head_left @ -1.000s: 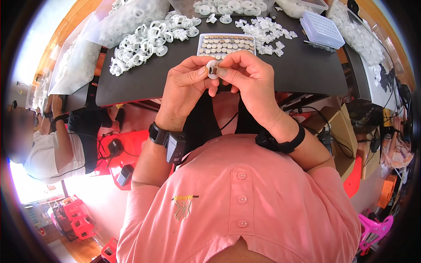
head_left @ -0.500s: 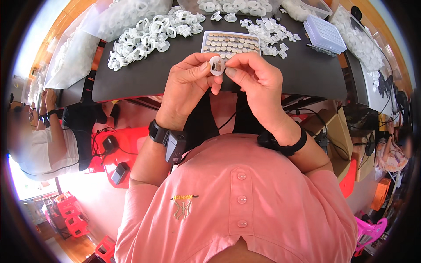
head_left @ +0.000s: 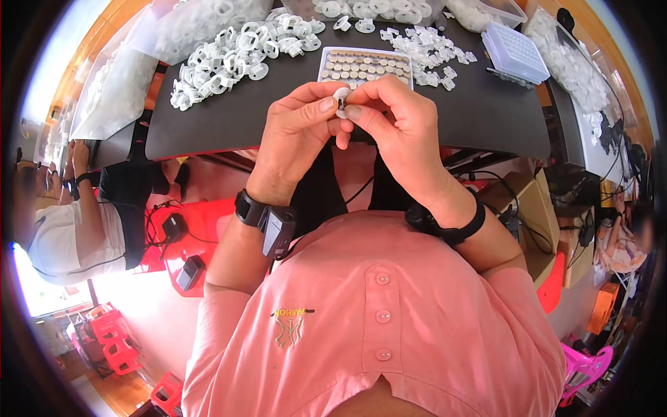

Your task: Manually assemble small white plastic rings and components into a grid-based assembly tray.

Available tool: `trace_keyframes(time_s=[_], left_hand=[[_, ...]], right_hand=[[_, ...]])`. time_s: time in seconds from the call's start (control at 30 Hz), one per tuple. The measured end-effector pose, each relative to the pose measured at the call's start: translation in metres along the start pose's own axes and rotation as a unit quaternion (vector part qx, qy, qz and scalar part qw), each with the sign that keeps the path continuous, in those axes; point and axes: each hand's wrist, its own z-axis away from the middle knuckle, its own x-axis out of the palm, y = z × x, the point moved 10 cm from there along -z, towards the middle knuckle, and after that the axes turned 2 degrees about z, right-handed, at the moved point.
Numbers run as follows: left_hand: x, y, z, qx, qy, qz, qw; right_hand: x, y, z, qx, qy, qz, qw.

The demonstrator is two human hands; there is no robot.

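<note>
Both hands meet over the near edge of the black table. My left hand (head_left: 295, 115) pinches a small white plastic ring part (head_left: 341, 93) between thumb and fingers, its other fingers curled behind. My right hand (head_left: 399, 115) is closed at the same part, its thumb and index finger pressed on the right side. Those fingertips hide much of the part, and whether a smaller piece sits between them cannot be made out. Just beyond the hands lies a white tray (head_left: 322, 74) with rows of small round discs (head_left: 361, 67).
White plastic ring parts (head_left: 233, 59) lie heaped at the left, small clear clips (head_left: 432, 52) at the right. Stacked pale trays (head_left: 515, 54) stand farther right. Full plastic bags (head_left: 114, 90) flank the table. A co-worker's arm (head_left: 82, 167) shows at far left.
My right hand has moved left and its thumb now presses against the ring part. The part has turned from face-on to more edge-on. My left hand stays nearly in place.
</note>
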Motion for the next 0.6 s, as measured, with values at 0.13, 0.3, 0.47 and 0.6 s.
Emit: trace_keyframes(time_s=[0.13, 0.3, 0.47, 0.6], left_hand=[[-0.0003, -0.0014, -0.0008, -0.001, -0.003, -0.013, 1.0], [-0.0006, -0.0007, -0.0013, 0.0, -0.014, -0.017, 1.0], [0.0005, 0.0002, -0.0021, 0.002, -0.013, -0.016, 1.0], [0.0021, 0.0012, 0.0002, 0.004, 0.002, -0.039, 0.999]], right_hand=[[0.001, -0.0026, -0.0032, 0.01, 0.003, -0.022, 1.0], [-0.0042, 0.0034, -0.0009, 0.01, 0.025, -0.02, 0.999], [-0.0003, 0.0024, 0.0012, 0.01, 0.014, -0.068, 0.998], [-0.0035, -0.0001, -0.001, 0.02, 0.019, -0.041, 0.999]])
